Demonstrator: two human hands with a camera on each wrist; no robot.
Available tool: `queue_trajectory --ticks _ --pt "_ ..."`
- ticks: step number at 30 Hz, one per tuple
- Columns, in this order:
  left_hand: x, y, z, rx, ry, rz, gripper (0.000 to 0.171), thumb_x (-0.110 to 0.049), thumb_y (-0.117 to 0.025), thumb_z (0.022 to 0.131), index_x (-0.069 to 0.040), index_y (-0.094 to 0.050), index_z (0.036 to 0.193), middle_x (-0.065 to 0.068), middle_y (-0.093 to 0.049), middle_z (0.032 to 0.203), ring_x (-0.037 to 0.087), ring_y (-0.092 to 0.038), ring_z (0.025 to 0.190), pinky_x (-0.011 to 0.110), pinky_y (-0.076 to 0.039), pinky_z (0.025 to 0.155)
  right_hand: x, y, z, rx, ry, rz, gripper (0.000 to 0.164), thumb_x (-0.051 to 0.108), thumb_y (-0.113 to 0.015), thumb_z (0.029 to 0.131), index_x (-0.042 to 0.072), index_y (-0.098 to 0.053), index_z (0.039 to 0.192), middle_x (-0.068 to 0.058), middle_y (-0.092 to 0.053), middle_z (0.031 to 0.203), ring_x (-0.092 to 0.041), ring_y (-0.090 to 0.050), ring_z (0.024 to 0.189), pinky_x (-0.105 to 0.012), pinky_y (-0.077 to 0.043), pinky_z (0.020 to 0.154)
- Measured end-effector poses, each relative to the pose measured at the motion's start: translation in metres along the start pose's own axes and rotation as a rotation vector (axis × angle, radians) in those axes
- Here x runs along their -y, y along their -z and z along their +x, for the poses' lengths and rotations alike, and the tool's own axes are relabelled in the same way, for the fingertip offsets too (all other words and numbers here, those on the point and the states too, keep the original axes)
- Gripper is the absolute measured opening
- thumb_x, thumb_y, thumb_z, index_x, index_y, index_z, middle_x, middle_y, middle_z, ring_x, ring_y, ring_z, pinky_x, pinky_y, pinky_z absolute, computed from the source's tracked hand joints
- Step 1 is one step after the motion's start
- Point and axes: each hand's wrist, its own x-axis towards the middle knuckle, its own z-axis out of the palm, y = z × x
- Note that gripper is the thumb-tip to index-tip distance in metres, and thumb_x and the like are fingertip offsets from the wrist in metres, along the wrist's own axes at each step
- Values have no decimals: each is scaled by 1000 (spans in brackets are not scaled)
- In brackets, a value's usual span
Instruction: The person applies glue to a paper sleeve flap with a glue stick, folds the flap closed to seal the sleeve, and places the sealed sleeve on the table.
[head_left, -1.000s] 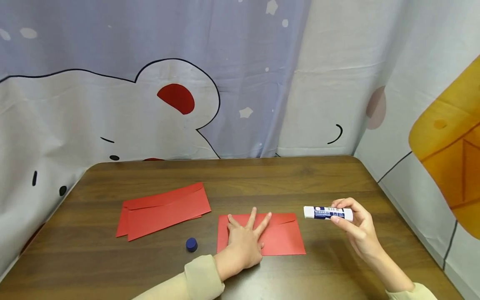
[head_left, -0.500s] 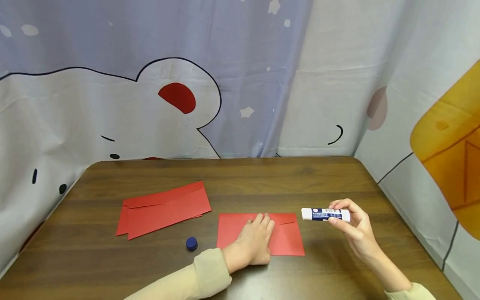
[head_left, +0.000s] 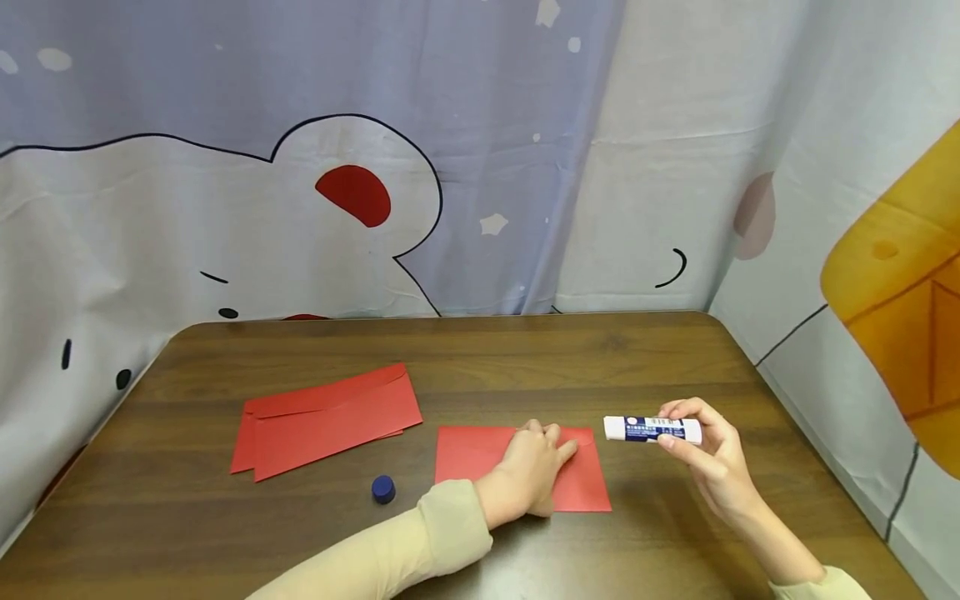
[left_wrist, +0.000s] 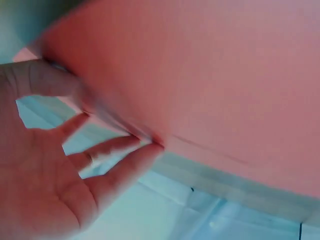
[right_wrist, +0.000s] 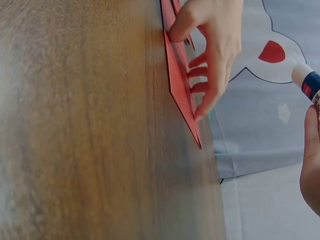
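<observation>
A red envelope (head_left: 587, 490) lies on the table, its flap edge along the far side. My left hand (head_left: 525, 477) rests over its middle, fingertips pressing near that edge. In the left wrist view, the fingers of the left hand (left_wrist: 40, 165) are fairly straight, their tips right on the flap line of the red paper (left_wrist: 225, 75). To the right, my right hand (head_left: 723, 471) pinches a white and blue glue stick (head_left: 636, 428) between thumb and fingers. The stick is held level above the table, its white end pointing left and uncapped.
A round blue cap (head_left: 383, 489) stands on the wooden table (head_left: 225, 533), left of the envelope. Farther left lie overlapping red envelopes (head_left: 337, 425). A patterned curtain (head_left: 495, 150) hangs behind and beside the table.
My left hand has slid rightward along the envelope, its fingers less spread than a second ago. My right hand and the glue stick have stayed nearly still.
</observation>
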Motion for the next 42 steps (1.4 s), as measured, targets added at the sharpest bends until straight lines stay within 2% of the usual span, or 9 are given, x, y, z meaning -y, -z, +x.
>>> queue_trajectory --ticks 4,8,13,20,25,30,33,38,42 --pt "0 6 7 48 -44 87 87 -75 -53 71 -47 -23 147 -12 -51 116 12 -49 79 22 -40 55 -1 0 -1 -10 -16 -14 46 -26 -43 79 13 -58 98 3 -59 104 -5 -56 96 -15 -49 77" --pt "-2 13 13 142 -39 91 85 -70 -55 74 -54 -14 147 -12 -48 119 12 -49 79 23 -46 55 -1 1 -2 -16 -36 -25 46 -25 -43 80 15 -57 98 4 -59 104 -5 -55 96 -15 -49 77" --pt "1 14 16 201 -22 33 86 -62 -61 74 -56 -14 146 -12 -44 124 12 -49 82 23 -46 55 -1 2 -3 -17 -40 -25 46 -25 -43 79 15 -57 98 4 -58 104 -5 -55 96 -15 -49 77" --pt "10 7 22 232 -63 -135 95 -60 -68 70 -55 -12 147 -14 -40 137 8 -52 97 24 -40 62 -2 6 -6 -30 -47 -27 47 -25 -42 79 15 -57 98 4 -59 104 -5 -55 95 -15 -49 77" --pt "2 7 19 150 -38 -141 94 -58 -72 69 -51 -21 147 -12 -39 139 11 -46 112 25 -44 62 -2 6 -6 -27 -46 -29 46 -25 -43 79 15 -57 98 4 -59 104 -5 -55 95 -16 -49 77" --pt "-26 3 4 13 38 -128 58 -36 -55 95 -36 -33 148 -12 -37 151 19 -44 130 37 -54 80 -2 7 -6 -34 -48 -23 46 -25 -42 79 15 -57 97 3 -59 104 -5 -56 96 -15 -49 77" --pt "-31 4 -2 10 55 -226 52 -24 -47 99 -31 -35 149 -13 -33 155 24 -41 138 46 -51 92 -2 8 -7 -37 -49 -21 47 -26 -42 79 15 -57 97 3 -59 104 -5 -56 95 -15 -49 77" --pt "-23 10 -2 58 54 -443 59 -40 -52 93 -28 -36 149 -12 -32 155 28 -35 142 53 -45 99 -1 12 -7 -50 -46 -22 48 -26 -42 78 15 -57 97 3 -60 103 -5 -56 94 -14 -49 75" --pt "-20 11 2 69 60 -499 65 -50 -52 89 -28 -37 148 -12 -34 154 28 -36 141 53 -45 99 -2 11 -5 -52 -43 -29 47 -26 -42 78 15 -58 97 3 -60 103 -6 -56 94 -14 -48 76"
